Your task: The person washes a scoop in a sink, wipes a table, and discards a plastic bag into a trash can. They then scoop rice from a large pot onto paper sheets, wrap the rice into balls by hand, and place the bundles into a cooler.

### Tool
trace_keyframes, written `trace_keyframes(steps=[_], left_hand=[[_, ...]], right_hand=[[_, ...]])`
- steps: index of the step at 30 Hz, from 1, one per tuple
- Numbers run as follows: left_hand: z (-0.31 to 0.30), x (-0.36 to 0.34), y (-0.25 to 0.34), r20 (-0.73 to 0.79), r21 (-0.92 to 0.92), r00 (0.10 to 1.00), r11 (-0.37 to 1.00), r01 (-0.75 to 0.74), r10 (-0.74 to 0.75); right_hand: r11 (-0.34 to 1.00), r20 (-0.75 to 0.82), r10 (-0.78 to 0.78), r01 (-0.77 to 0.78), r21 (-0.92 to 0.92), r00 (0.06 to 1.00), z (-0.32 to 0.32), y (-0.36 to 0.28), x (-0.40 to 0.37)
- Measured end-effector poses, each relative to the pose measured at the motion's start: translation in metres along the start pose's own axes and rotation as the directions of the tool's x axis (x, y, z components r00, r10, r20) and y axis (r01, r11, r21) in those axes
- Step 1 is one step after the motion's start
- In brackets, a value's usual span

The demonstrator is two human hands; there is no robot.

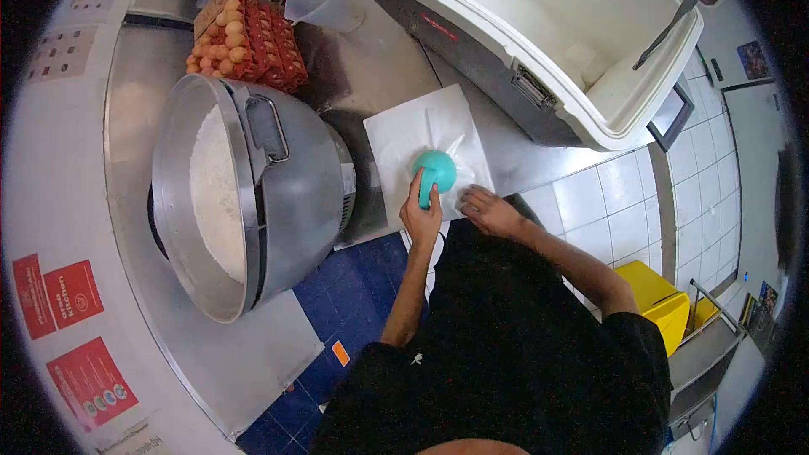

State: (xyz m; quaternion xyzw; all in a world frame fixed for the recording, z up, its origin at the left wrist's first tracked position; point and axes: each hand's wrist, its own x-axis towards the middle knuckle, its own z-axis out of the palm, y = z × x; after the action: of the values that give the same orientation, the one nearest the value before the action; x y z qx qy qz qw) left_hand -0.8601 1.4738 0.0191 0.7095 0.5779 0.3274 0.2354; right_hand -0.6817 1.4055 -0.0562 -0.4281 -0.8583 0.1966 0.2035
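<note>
My left hand (421, 212) is wrapped round the handle of a teal round-bodied tool (437, 167). A pale pointed piece sticks out past its far right side; the exact kind of tool I cannot tell. The tool is over a white sheet or bag (413, 126) with creases in it, laid on the steel counter. By the sheet's near right corner, my right hand (490, 211) rests with fingers stretched onto the edge, holding nothing.
A large metal bowl (173, 202) of white powder (215, 194) stands at the left. Behind it are eggs (223, 42) and stacked red egg trays (276, 46), beside clear plastic containers (324, 0). An uncovered cooler box (472, 59) occupies the far right. A yellow bin (649, 295) stands lower right.
</note>
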Motion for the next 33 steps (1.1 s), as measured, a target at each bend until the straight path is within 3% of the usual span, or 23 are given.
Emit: trace_keyframes(steps=[4, 5, 7, 14, 16, 17, 22, 24, 26, 27, 30, 32, 33], left_hand=[[0.002, -0.003, 0.003, -0.059, 0.04, 0.998, 0.999, 0.024, -0.021], [0.003, 0.0, 0.006, -0.058, 0.035, 0.998, 0.999, 0.021, -0.019], [-0.002, -0.003, 0.009, -0.048, -0.013, 0.986, 0.987, 0.159, -0.159], [-0.004, -0.007, 0.004, -0.103, -0.008, 0.975, 0.98, 0.198, -0.198], [-0.003, -0.001, 0.003, -0.157, 0.01, 0.977, 0.989, 0.145, -0.142], [-0.004, -0.001, 0.003, -0.186, 0.006, 0.976, 0.993, 0.118, -0.115], [-0.028, 0.004, 0.022, -0.2, -0.013, 0.978, 0.999, 0.051, -0.052], [-0.049, 0.012, 0.032, -0.296, -0.107, 0.948, 0.99, 0.092, -0.12], [-0.095, 0.013, 0.063, -0.257, -0.325, 0.925, 0.926, 0.191, -0.281], [-0.123, 0.019, 0.092, -0.342, -0.319, 0.91, 0.94, 0.124, -0.236], [-0.21, 0.04, 0.151, -0.632, -0.143, 0.775, 0.985, -0.102, -0.011], [-0.272, 0.062, 0.164, -0.701, 0.161, 0.705, 0.987, 0.009, 0.108], [-0.296, 0.077, 0.161, -0.669, 0.239, 0.735, 0.968, 0.077, 0.107]], right_hand=[[0.994, -0.048, -0.003, 0.008, 0.105, 0.999, -0.008, -0.002, 0.0], [0.995, -0.048, 0.0, 0.005, 0.1, 0.999, -0.008, 0.001, 0.001], [0.995, -0.069, 0.008, -0.001, 0.099, 0.998, -0.004, -0.003, -0.002], [0.998, -0.017, 0.022, -0.021, 0.061, 1.0, -0.012, -0.009, 0.002], [0.998, 0.026, 0.019, -0.02, 0.063, 0.999, -0.019, -0.007, 0.007], [0.997, -0.043, 0.063, -0.062, 0.039, 0.997, -0.015, -0.008, 0.006], [0.997, -0.083, 0.038, -0.032, 0.07, 0.996, -0.01, -0.01, 0.004], [0.995, -0.069, 0.049, -0.043, 0.091, 0.996, -0.015, -0.008, 0.007], [0.994, -0.094, 0.042, -0.032, 0.105, 0.995, -0.015, -0.006, 0.008], [0.992, -0.115, 0.044, -0.03, 0.124, 0.992, -0.014, -0.006, 0.008], [0.987, -0.081, 0.094, -0.082, 0.136, 0.992, -0.016, -0.004, 0.01], [0.992, -0.074, 0.048, -0.04, 0.117, 0.996, -0.019, -0.002, 0.015], [0.995, -0.083, 0.039, -0.031, 0.099, 0.996, -0.02, -0.001, 0.018]])
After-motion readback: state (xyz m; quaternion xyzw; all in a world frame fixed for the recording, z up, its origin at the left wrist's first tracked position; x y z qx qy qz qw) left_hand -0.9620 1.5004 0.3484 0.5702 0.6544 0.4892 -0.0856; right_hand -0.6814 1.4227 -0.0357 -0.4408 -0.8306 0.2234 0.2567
